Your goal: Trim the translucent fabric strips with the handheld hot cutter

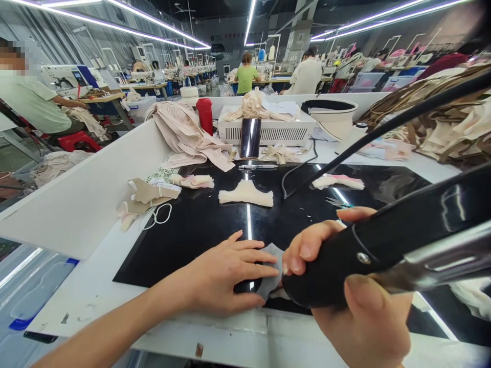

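Some grey fabric (pixel 270 285) lies under the wide-spread left hand (pixel 224 268); the right hand (pixel 362 327) grips a black cylindrical device (pixel 402 217)

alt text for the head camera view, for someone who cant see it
A person's left hand spread over grey cloth on a black board, right hand gripping a large black tool. A cream cloth piece lies beyond, with other people and sewing machines in the background.

The thick black tool (pixel 399 230) runs out of my sight on the right and hides part of the right hand (pixel 362 327). The left hand (pixel 226 271) covers some grey cloth (pixel 270 285); the distant red lettering (pixel 242 37) is unreadably small.
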`<state>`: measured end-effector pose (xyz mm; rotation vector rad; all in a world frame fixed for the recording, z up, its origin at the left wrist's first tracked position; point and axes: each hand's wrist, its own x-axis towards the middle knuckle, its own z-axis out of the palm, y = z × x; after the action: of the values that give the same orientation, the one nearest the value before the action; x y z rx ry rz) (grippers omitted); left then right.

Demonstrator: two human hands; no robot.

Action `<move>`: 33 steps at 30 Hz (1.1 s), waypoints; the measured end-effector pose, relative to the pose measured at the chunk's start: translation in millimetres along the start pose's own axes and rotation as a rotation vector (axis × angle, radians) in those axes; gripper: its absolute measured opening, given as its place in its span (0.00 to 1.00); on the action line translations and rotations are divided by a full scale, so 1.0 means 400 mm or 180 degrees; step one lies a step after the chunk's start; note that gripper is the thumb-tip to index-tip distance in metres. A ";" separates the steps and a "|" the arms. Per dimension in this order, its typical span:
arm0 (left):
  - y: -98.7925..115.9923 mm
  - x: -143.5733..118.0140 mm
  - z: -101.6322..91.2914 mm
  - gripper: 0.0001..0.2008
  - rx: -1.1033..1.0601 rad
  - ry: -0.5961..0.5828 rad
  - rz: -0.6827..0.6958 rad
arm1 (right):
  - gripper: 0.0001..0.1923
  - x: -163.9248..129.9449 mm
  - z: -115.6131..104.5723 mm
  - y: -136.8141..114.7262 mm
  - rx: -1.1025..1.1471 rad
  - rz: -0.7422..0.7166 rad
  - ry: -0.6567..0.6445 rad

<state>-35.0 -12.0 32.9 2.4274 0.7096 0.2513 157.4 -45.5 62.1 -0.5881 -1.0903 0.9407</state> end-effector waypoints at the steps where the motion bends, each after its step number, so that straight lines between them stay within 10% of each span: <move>1: 0.000 0.001 0.000 0.29 0.0001 0.0001 0.0009 | 0.20 -0.002 -0.002 0.002 -0.0056 0.0002 -0.0024; 16: -0.013 0.000 0.017 0.27 0.0097 0.0355 0.0185 | 0.24 0.081 -0.062 -0.029 -0.0045 -0.0171 0.0688; 33: -0.029 0.013 0.033 0.29 0.0449 0.0140 0.0067 | 0.25 0.076 -0.063 0.014 -0.0149 -0.0194 0.0545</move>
<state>-31.0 -7.8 15.4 2.5712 0.7441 0.2721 183.6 -15.6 62.7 -0.6583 -0.9733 0.7988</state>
